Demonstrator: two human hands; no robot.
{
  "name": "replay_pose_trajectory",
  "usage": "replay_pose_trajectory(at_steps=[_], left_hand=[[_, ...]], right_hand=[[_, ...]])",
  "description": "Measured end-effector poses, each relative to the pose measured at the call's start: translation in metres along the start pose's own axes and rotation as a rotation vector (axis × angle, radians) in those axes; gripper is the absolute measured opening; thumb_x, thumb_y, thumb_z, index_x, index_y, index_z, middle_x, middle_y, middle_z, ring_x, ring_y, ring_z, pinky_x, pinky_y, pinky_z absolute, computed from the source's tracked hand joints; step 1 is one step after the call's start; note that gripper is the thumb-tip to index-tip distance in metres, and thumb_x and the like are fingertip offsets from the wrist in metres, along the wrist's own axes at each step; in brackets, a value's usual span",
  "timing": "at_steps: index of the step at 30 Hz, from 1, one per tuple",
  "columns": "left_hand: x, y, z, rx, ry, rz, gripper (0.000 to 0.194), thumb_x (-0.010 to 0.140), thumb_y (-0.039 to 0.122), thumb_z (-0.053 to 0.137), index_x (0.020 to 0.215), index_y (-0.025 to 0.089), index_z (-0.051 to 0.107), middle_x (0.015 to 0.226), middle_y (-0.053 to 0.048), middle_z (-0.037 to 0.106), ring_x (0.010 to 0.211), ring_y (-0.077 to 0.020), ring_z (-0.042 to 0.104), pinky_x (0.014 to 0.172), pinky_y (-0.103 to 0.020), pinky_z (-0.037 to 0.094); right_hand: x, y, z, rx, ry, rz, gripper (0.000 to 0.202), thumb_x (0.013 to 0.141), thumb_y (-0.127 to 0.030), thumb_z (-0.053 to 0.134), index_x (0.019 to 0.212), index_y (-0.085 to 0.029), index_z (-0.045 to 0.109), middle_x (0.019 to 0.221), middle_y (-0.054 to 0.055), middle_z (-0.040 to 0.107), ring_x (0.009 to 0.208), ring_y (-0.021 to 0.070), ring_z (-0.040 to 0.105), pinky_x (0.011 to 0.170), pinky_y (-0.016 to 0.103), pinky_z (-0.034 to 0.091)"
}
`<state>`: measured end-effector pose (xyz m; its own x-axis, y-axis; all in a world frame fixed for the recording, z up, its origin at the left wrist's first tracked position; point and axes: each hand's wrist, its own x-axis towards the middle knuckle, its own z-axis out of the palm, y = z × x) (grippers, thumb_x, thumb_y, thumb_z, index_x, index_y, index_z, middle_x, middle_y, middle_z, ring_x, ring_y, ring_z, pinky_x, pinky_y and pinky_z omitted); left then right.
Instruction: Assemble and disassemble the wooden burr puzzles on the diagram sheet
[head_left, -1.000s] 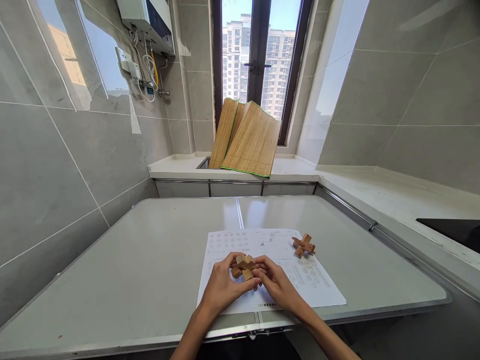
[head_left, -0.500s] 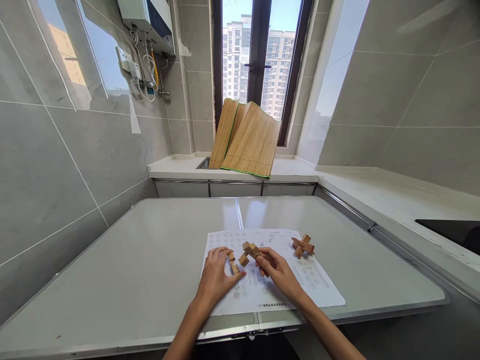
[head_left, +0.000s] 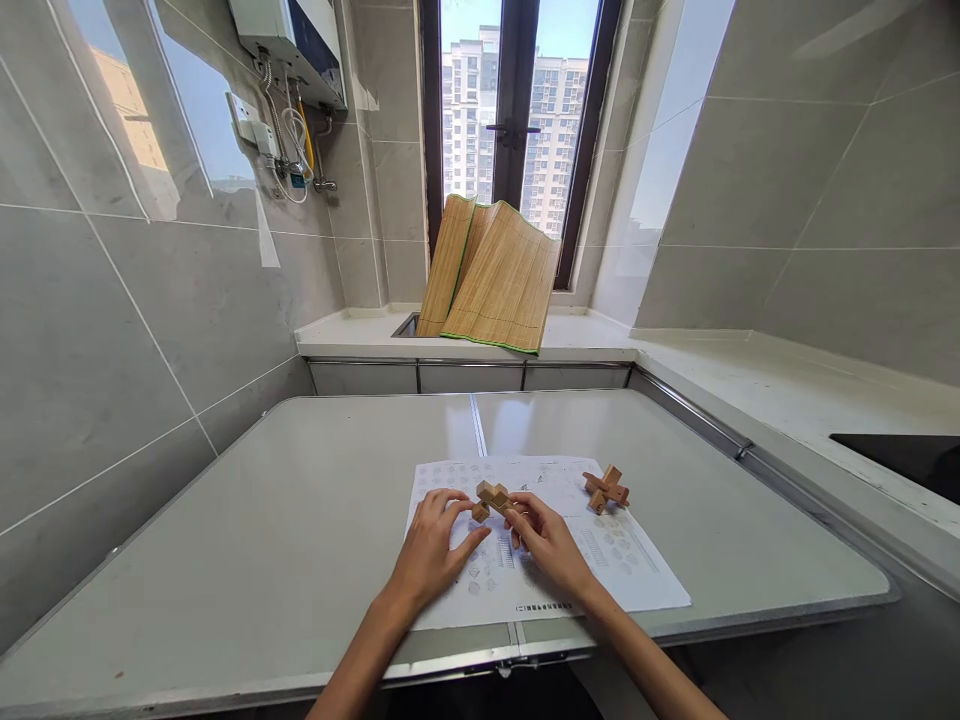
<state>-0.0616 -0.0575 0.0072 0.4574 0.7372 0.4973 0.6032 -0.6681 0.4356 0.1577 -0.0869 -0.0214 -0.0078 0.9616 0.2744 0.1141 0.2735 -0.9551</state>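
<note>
Over a printed sheet, my right hand pinches a small cluster of notched, light wooden puzzle blocks between thumb and fingers. My left hand curves in from the other side, its index fingertip against the cluster's left end and its thumb a little below. The separate notched piece does not show apart now; whether it is joined to the cluster or hidden by fingers, I cannot tell. To the right, a second wooden puzzle shape of crossed reddish and light bars lies on the sheet's edge.
The sheet rests on a pale folding table with a seam down its middle. Behind it runs a white ledge, where a bamboo mat leans before the window. A counter borders the right side, and a tiled wall the left.
The notched piece between my left thumb and fingers has left its separate spot. The right hand's cluster has shifted slightly left, and the hands are closer together. The crossed shape stays put.
</note>
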Motion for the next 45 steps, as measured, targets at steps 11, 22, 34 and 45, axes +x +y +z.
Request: replay_pose_trajectory(at_steps=[11, 22, 34, 45], left_hand=[[-0.002, 0.004, -0.023, -0.135, -0.049, -0.001, 0.019, 0.102, 0.037, 0.051, 0.102, 0.026, 0.066, 0.1, -0.004, 0.071, 0.096, -0.0235, 0.061, 0.086, -0.038, 0.049], [-0.011, -0.017, -0.033, 0.103, 0.206, -0.135, 0.03, 0.099, 0.046, 0.049, 0.081, 0.023, 0.057, 0.08, -0.002, 0.068, 0.079, -0.0209, 0.062, 0.08, -0.037, 0.046], [-0.015, -0.029, -0.024, 0.482, 0.051, -0.254, 0.033, 0.091, 0.04, 0.053, 0.064, 0.024, 0.046, 0.067, -0.005, 0.065, 0.07, -0.0256, 0.06, 0.072, -0.04, 0.043], [-0.02, -0.027, -0.024, 0.365, 0.001, -0.217, 0.019, 0.077, 0.035, 0.064, 0.077, 0.024, 0.049, 0.077, -0.001, 0.061, 0.075, -0.0242, 0.059, 0.073, -0.039, 0.046]], right_hand=[[-0.003, -0.035, 0.007, 0.253, -0.372, 0.117, 0.048, 0.091, -0.064, 0.063, 0.107, -0.019, 0.062, 0.074, -0.002, 0.057, 0.061, 0.0126, 0.05, 0.063, 0.029, 0.043], [-0.012, -0.054, 0.03, -0.149, -0.421, 0.0, 0.028, 0.091, -0.048, 0.064, 0.101, -0.023, 0.071, 0.087, 0.002, 0.072, 0.077, 0.0187, 0.063, 0.069, 0.028, 0.046], [0.028, -0.017, 0.054, -0.764, 0.035, 0.099, 0.012, 0.09, -0.03, 0.059, 0.081, -0.022, 0.058, 0.069, 0.001, 0.069, 0.064, 0.0191, 0.062, 0.057, 0.028, 0.029], [0.026, -0.023, 0.061, -0.798, -0.161, -0.045, 0.011, 0.094, -0.027, 0.057, 0.093, -0.02, 0.066, 0.085, 0.004, 0.073, 0.078, 0.0203, 0.065, 0.063, 0.028, 0.034]])
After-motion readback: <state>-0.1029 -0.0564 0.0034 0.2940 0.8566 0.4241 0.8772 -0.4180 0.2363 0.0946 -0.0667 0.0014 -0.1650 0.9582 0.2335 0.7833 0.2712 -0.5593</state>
